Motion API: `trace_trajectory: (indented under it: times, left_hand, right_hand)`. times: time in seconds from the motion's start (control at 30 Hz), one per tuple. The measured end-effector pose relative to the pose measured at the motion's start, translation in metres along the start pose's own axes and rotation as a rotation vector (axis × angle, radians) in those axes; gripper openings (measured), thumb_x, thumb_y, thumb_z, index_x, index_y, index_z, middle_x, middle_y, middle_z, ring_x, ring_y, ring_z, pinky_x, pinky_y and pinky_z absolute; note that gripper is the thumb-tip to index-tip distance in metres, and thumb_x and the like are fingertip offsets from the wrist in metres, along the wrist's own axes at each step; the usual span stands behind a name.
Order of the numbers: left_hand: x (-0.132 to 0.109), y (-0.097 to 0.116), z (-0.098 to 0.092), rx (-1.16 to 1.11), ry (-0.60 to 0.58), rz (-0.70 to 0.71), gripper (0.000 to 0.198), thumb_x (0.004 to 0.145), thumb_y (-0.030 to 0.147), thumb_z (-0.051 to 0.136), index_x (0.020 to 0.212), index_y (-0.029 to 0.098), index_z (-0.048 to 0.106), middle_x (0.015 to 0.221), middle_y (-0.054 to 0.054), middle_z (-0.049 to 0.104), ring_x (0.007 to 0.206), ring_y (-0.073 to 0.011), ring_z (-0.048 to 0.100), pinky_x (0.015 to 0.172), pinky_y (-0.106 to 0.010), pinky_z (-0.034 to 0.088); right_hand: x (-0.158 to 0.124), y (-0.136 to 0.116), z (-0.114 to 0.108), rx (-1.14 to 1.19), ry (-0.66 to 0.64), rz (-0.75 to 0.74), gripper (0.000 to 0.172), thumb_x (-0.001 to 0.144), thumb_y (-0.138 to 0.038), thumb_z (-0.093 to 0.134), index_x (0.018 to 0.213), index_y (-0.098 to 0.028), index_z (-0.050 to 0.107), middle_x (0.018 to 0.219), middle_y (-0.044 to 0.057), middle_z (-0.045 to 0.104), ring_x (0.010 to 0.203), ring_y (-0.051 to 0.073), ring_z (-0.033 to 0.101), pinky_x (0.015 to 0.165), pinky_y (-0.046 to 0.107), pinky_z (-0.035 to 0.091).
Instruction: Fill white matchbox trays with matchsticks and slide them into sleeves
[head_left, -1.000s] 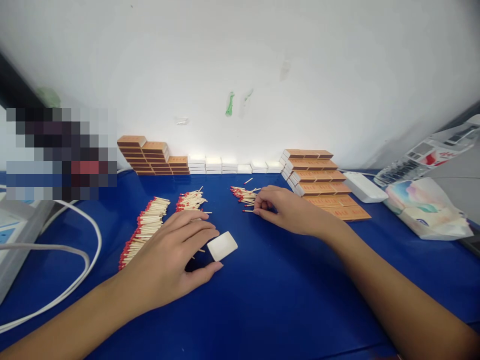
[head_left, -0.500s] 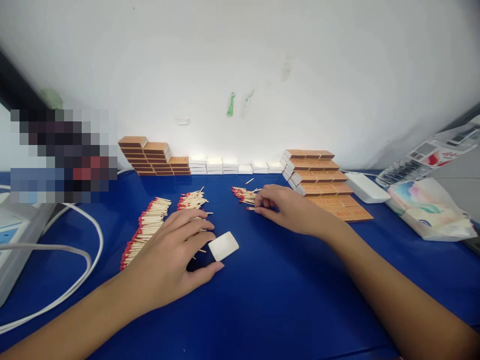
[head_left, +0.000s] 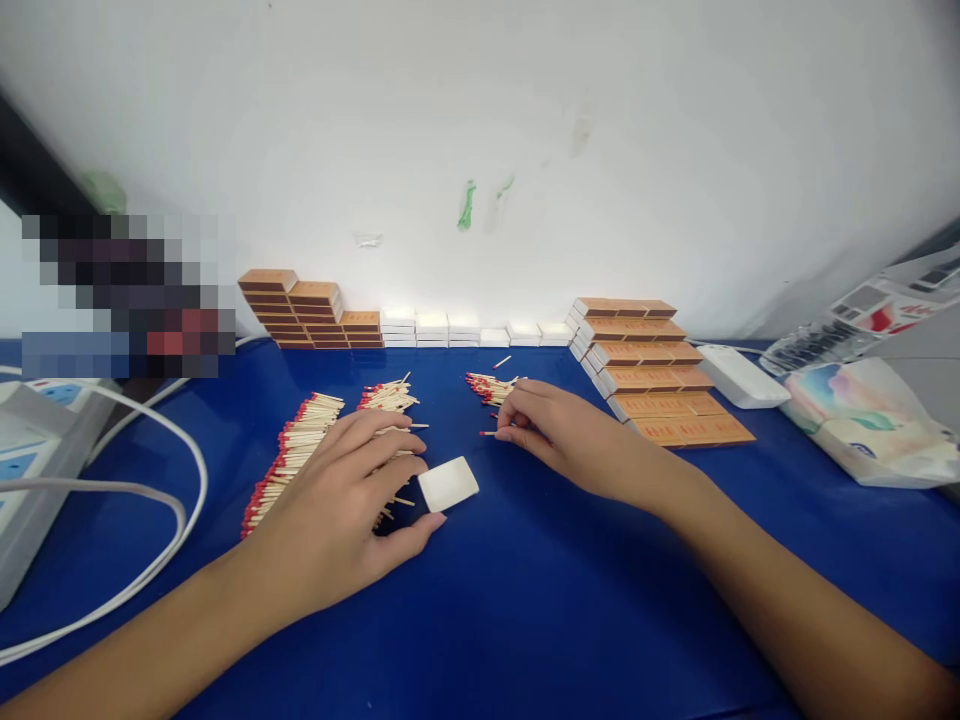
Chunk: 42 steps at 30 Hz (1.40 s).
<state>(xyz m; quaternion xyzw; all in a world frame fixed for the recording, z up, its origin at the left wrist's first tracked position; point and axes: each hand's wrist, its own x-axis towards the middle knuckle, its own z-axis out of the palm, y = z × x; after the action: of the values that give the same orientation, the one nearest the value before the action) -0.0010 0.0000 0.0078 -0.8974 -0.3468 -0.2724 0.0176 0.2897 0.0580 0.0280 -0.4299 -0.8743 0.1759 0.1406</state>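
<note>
My left hand rests with fingers spread over a heap of matches. Its thumb and index fingertips lie at the near and left edges of a small white matchbox tray; whether they press on it I cannot tell. A pinch of my right hand holds a match, its red head pointing left. Just behind that hand lies a small pile of matches, and one loose match lies farther back. Left of my left hand runs a long row of red-headed matches, with another pile beside it.
Orange matchboxes are stacked at the back left, white trays along the wall, and stepped matchbox stacks at right. A white block and tissue pack lie far right. White cables and a power strip occupy the left.
My right hand has drawn slightly toward me and left from the small pile, with the match in its pinch. The white tray has turned a little; my left hand stays nearly where it was.
</note>
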Motion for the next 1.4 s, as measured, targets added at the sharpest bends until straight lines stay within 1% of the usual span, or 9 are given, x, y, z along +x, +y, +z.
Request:
trace_trajectory:
  times: [0.1, 0.37, 0.5, 0.7, 0.8, 0.97, 1.17, 1.3, 1.4]
  left_hand:
    - [0.000, -0.001, 0.001, 0.007, -0.002, -0.006, 0.021, 0.095, 0.035, 0.075, 0.107, 0.018, 0.072, 0.116, -0.009, 0.076, 0.127, -0.0330, 0.062, 0.112, -0.055, 0.051]
    - [-0.001, 0.000, 0.001, -0.009, 0.008, -0.001, 0.019, 0.095, 0.034, 0.074, 0.105, 0.017, 0.072, 0.114, -0.010, 0.076, 0.126, -0.0331, 0.063, 0.109, -0.055, 0.052]
    - [0.000, 0.000, 0.001, 0.000, 0.006, -0.002, 0.019, 0.095, 0.034, 0.074, 0.105, 0.018, 0.072, 0.114, -0.009, 0.076, 0.126, -0.0331, 0.063, 0.109, -0.055, 0.052]
    - [-0.001, -0.001, 0.002, 0.004, -0.003, -0.010, 0.020, 0.096, 0.036, 0.074, 0.107, 0.019, 0.073, 0.116, -0.009, 0.076, 0.127, -0.0332, 0.062, 0.110, -0.055, 0.052]
    - [-0.002, -0.002, 0.003, 0.010, 0.000, -0.014, 0.022, 0.095, 0.036, 0.074, 0.111, 0.020, 0.073, 0.117, -0.009, 0.076, 0.128, -0.0331, 0.062, 0.111, -0.055, 0.051]
    - [-0.002, -0.002, 0.003, 0.018, 0.003, -0.022, 0.023, 0.095, 0.036, 0.074, 0.112, 0.020, 0.072, 0.117, -0.008, 0.076, 0.127, -0.0326, 0.062, 0.113, -0.054, 0.051]
    - [0.001, 0.003, 0.003, -0.002, 0.034, -0.015, 0.022, 0.095, 0.033, 0.075, 0.109, 0.017, 0.071, 0.113, -0.009, 0.076, 0.125, -0.0320, 0.064, 0.111, -0.053, 0.053]
    - [0.002, 0.004, 0.003, -0.004, 0.052, -0.011, 0.019, 0.096, 0.030, 0.073, 0.110, 0.016, 0.071, 0.112, -0.009, 0.076, 0.124, -0.0307, 0.064, 0.109, -0.052, 0.055]
    - [0.003, 0.004, 0.002, 0.006, 0.055, -0.004, 0.020, 0.096, 0.030, 0.073, 0.111, 0.017, 0.071, 0.112, -0.009, 0.077, 0.123, -0.0310, 0.065, 0.107, -0.052, 0.055]
  right_hand:
    - [-0.001, -0.005, 0.000, -0.020, -0.009, -0.002, 0.017, 0.108, -0.029, 0.053, 0.094, -0.024, 0.061, 0.103, 0.008, 0.068, 0.097, 0.024, 0.065, 0.082, 0.037, 0.049]
    - [0.001, 0.002, 0.005, -0.210, 0.026, 0.100, 0.018, 0.104, -0.026, 0.058, 0.087, -0.023, 0.054, 0.099, 0.007, 0.065, 0.084, 0.022, 0.062, 0.071, 0.035, 0.044]
    - [0.001, 0.004, 0.005, -0.207, 0.040, 0.143, 0.011, 0.104, -0.029, 0.062, 0.096, -0.022, 0.058, 0.105, 0.006, 0.065, 0.084, 0.021, 0.061, 0.072, 0.034, 0.043]
    - [0.003, 0.007, 0.006, -0.121, 0.010, 0.152, 0.016, 0.107, -0.025, 0.057, 0.092, -0.021, 0.062, 0.103, 0.007, 0.065, 0.082, 0.019, 0.060, 0.073, 0.033, 0.043]
    - [0.003, 0.000, 0.005, -0.052, -0.006, 0.118, 0.015, 0.108, -0.026, 0.058, 0.094, -0.020, 0.063, 0.102, 0.007, 0.065, 0.086, 0.020, 0.061, 0.075, 0.032, 0.044]
    - [-0.001, -0.025, 0.007, 0.083, 0.048, -0.054, 0.012, 0.108, -0.027, 0.059, 0.099, -0.021, 0.064, 0.099, 0.004, 0.064, 0.090, 0.018, 0.062, 0.078, 0.030, 0.046]
    - [-0.006, -0.050, 0.022, 0.015, 0.000, -0.149, 0.005, 0.106, -0.019, 0.062, 0.102, -0.019, 0.065, 0.104, 0.005, 0.065, 0.084, 0.017, 0.062, 0.073, 0.030, 0.048]
    - [-0.007, -0.051, 0.024, -0.018, -0.015, -0.179, 0.005, 0.105, -0.021, 0.064, 0.104, -0.019, 0.067, 0.105, 0.005, 0.065, 0.081, 0.016, 0.062, 0.069, 0.029, 0.047]
    - [-0.005, -0.038, 0.014, 0.000, 0.051, -0.149, 0.006, 0.105, -0.023, 0.063, 0.103, -0.021, 0.069, 0.101, 0.004, 0.066, 0.083, 0.016, 0.062, 0.072, 0.029, 0.046]
